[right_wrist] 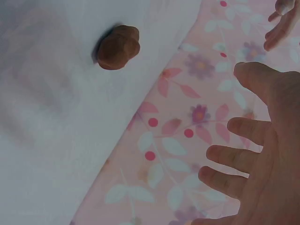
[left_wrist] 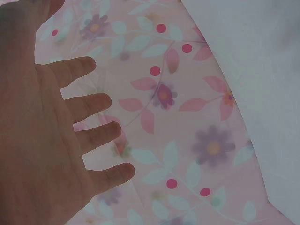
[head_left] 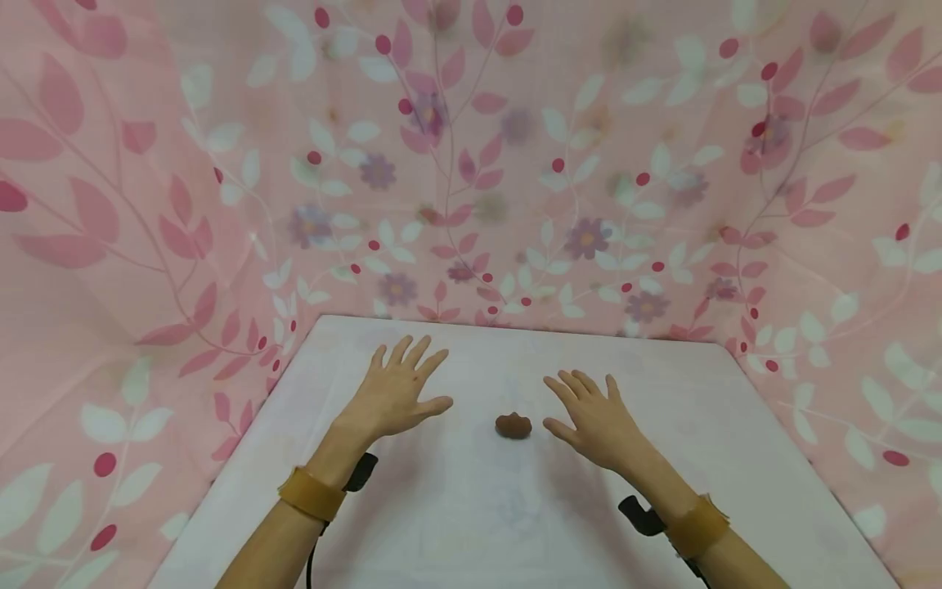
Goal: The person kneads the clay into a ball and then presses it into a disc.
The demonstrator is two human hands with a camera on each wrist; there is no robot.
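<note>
A small brown lump (head_left: 513, 425) with a bumpy, rounded surface lies on the white table. It also shows in the right wrist view, as a lobed brown lump (right_wrist: 118, 47); its material I cannot tell. My left hand (head_left: 393, 397) is held above the table to the left of the lump, fingers spread and straight, holding nothing. To the lump's right, nearer to it, my right hand (head_left: 598, 420) hovers with its fingers apart and nothing in them. Neither hand touches the lump. In the left wrist view the left hand (left_wrist: 42, 136) shows its palm side.
The white table (head_left: 471, 523) reaches back to a pink curtain (head_left: 478, 204) printed with leaves, berries and flowers, which also hangs along both sides. Each wrist wears a tan band (head_left: 312, 493) with a small black camera (head_left: 361, 472) and a cable.
</note>
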